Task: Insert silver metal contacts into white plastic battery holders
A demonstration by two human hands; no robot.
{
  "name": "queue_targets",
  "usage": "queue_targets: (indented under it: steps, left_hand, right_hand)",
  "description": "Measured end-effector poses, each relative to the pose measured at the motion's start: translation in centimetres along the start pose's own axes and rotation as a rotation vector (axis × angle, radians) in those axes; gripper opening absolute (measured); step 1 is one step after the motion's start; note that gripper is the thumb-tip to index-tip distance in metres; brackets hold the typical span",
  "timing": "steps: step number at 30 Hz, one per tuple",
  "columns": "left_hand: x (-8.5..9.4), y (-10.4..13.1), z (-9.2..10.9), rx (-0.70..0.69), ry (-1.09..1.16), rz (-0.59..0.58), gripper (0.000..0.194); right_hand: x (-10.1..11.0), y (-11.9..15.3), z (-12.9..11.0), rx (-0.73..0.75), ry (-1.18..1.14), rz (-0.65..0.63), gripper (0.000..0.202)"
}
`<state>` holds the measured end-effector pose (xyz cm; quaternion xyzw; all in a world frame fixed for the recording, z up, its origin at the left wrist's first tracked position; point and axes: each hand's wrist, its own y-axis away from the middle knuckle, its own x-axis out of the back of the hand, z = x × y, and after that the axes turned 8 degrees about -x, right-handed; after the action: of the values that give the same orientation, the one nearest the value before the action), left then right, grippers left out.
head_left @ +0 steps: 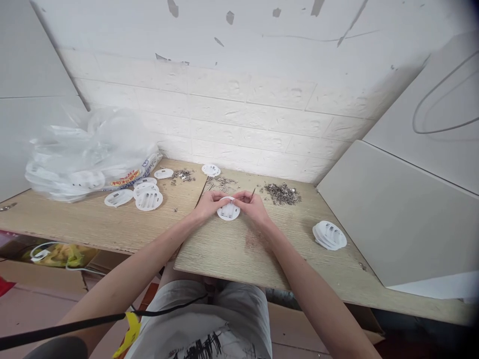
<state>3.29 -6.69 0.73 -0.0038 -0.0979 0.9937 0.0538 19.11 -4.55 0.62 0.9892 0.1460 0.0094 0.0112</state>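
Observation:
A round white plastic disc (228, 211) with slots and small metal pieces lies between my hands near the middle of the table. My left hand (210, 203) is closed on its upper left edge. On the upper right edge my right hand (251, 203) is closed too, its thumb pressing near the top of the disc. A thin pointed tool (253, 191) sticks up by the right fingers. Just behind the hands lie scattered small metal parts (223, 183), with a bigger pile of metal parts (283, 193) to the right.
Stacked white discs (329, 235) sit at the right, more discs (148, 199) at the left. A plastic bag (93, 159) fills the back left. Another small disc stack (211, 170) is near the wall. Cabinet panels flank the table (224, 249).

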Motion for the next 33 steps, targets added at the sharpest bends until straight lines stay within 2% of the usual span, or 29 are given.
queue_targets:
  steps: [6, 10, 14, 17, 19, 22, 26, 28, 33]
  left_hand:
    - [-0.3, -0.1, -0.5, -0.010, -0.069, 0.066, 0.020]
    - [0.0, -0.2, -1.2, -0.084, -0.229, 0.076, 0.016]
    - [0.3, -0.2, -1.7, -0.195, -0.411, 0.045, 0.017]
    - [0.4, -0.2, -1.9, -0.232, -0.459, 0.016, 0.016]
    - [0.4, -0.2, -1.6, -0.185, -0.388, 0.019, 0.018]
    - [0.3, -0.2, -0.6, -0.052, -0.083, 0.001, 0.029]
    - [0.4, 0.1, 0.9, -0.013, 0.320, -0.214, 0.035]
    - [0.4, 0.2, 1.2, -0.022, 0.385, -0.265, 0.037]
    - [0.5, 0.1, 1.0, -0.061, 0.416, -0.200, 0.038]
  right_hand:
    - [-0.2, 0.2, 0.1, 0.008, 0.040, 0.011, 0.027]
    - [-0.6, 0.5, -0.1, -0.013, 0.042, 0.006, 0.029]
    - [-0.6, 0.6, -0.1, -0.022, 0.025, 0.000, 0.031]
    - [-0.5, 0.6, 0.0, -0.016, 0.013, -0.027, 0.032]
    - [-0.4, 0.6, -0.1, -0.025, -0.006, -0.031, 0.032]
    - [0.0, 0.4, -0.2, -0.047, -0.104, 0.004, 0.032]
    - [0.8, -0.1, -0.3, -0.093, -0.307, 0.072, 0.030]
    - [1.0, -0.2, -0.4, -0.112, -0.351, 0.067, 0.030]
    - [0.8, 0.0, -0.6, -0.120, -0.326, -0.027, 0.033]
